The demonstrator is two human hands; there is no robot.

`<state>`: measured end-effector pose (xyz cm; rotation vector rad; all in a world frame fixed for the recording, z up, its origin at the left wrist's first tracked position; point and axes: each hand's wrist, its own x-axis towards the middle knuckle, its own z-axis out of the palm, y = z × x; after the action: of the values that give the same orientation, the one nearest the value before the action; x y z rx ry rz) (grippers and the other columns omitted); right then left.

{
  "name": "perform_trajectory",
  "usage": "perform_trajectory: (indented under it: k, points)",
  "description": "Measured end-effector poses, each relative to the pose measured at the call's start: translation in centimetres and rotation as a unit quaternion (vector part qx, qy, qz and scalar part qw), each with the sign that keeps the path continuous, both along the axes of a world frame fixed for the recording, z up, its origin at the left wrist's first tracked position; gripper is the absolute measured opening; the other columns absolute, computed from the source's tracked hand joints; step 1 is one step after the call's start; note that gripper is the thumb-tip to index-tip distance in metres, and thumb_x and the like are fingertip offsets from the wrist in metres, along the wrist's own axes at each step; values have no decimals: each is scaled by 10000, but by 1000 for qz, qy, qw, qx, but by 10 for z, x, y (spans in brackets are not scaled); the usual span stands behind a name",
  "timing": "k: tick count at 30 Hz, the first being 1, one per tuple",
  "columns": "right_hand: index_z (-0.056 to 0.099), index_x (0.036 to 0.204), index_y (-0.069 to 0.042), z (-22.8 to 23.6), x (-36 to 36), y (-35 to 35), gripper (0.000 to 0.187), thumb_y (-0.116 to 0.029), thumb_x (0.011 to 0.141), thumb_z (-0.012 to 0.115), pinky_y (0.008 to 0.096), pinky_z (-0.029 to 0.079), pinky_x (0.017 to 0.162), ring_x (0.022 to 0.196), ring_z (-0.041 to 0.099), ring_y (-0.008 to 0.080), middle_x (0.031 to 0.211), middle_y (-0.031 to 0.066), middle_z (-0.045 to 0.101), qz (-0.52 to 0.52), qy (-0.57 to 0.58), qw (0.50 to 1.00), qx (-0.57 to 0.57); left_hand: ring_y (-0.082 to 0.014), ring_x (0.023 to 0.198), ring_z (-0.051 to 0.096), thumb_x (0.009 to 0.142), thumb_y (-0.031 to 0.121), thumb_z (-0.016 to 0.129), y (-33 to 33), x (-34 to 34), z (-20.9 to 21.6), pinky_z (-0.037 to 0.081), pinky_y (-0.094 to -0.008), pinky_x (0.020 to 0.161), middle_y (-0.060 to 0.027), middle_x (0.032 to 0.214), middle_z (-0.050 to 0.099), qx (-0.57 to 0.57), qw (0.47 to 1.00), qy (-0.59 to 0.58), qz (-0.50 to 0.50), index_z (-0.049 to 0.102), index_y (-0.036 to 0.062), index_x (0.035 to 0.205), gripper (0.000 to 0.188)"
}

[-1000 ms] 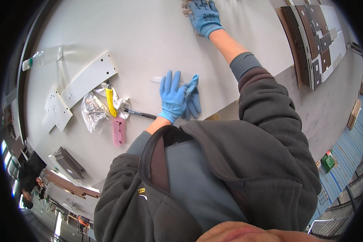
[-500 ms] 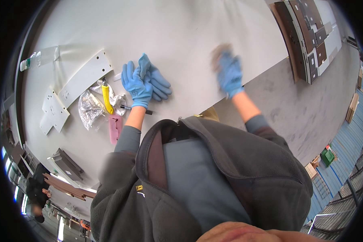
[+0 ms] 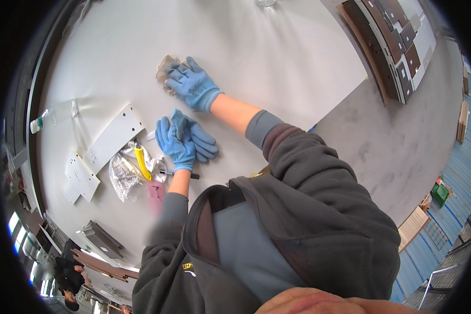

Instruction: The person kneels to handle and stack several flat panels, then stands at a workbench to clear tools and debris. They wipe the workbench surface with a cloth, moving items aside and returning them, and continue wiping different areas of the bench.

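Observation:
My right hand (image 3: pixel 194 88), in a blue work glove, presses a crumpled beige cloth (image 3: pixel 165 69) onto the light table top (image 3: pixel 277 78), with its fingers over the cloth. Nearer to me, my left hand (image 3: pixel 174 145), gloved the same way, lies on the table with its fingers stretched out. A loose blue glove (image 3: pixel 201 141) lies against its right side, partly hidden by it. Just left of that hand are a yellow-handled cutter (image 3: pixel 142 163), a clear plastic bag (image 3: pixel 123 177) of small parts and a black marker (image 3: pixel 192 176).
White drilled panels (image 3: pixel 112 137) lie at the left, with a clear bottle (image 3: pixel 39 123) beyond them. A pink object (image 3: pixel 155 191) sits by my left forearm. Stacked brown and white boards (image 3: pixel 387 47) stand at the far right. Another person (image 3: pixel 70 275) is at the lower left.
My right hand has swept the cloth leftward across the table, from the right edge to beyond my left hand. My left hand has stayed beside the loose glove. The view has shifted slightly.

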<state>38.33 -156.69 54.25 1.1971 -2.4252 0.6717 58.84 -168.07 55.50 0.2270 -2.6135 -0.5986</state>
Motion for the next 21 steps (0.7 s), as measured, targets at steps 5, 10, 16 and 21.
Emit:
perform_trajectory:
  k: [5, 10, 16, 21]
  points:
    - [671, 1186, -100, 21, -75, 145, 229, -178, 995, 572, 584, 472, 1041, 1138, 667, 345, 1194, 177, 689, -202, -29, 969, 138, -452, 1434, 543, 914, 172, 740, 3, 0, 4, 386, -553, 1224, -175, 1503, 647, 20, 1000, 3, 13, 729, 128, 1340, 428]
    - [690, 1185, -87, 23, -110, 401, 304, -305, 1078, 507, 535, 504, 1033, 1106, 681, 406, 1175, 178, 706, -466, -43, 884, 7, -483, 1434, 537, 913, 193, 739, 4, -2, 7, 379, -580, 1228, -200, 1504, 639, 14, 1000, -19, 14, 682, 92, 1254, 360]
    - [668, 1096, -75, 3, -117, 345, 213, -269, 1052, 592, 491, 532, 933, 1049, 671, 355, 1125, 170, 689, -465, -32, 884, 1, -504, 1427, 538, 921, 208, 730, 5, -3, 6, 376, -600, 1227, -216, 1499, 636, -1, 1000, -23, 15, 652, 76, 1226, 341]
    - [659, 1343, -108, 10, -43, 138, 391, -315, 1023, 573, 573, 358, 1243, 1374, 587, 358, 1457, 160, 636, -175, -102, 962, 183, -489, 1440, 527, 913, 210, 733, 6, -4, 8, 362, -586, 1241, -208, 1513, 624, 1, 1000, -10, 9, 676, 86, 1241, 355]
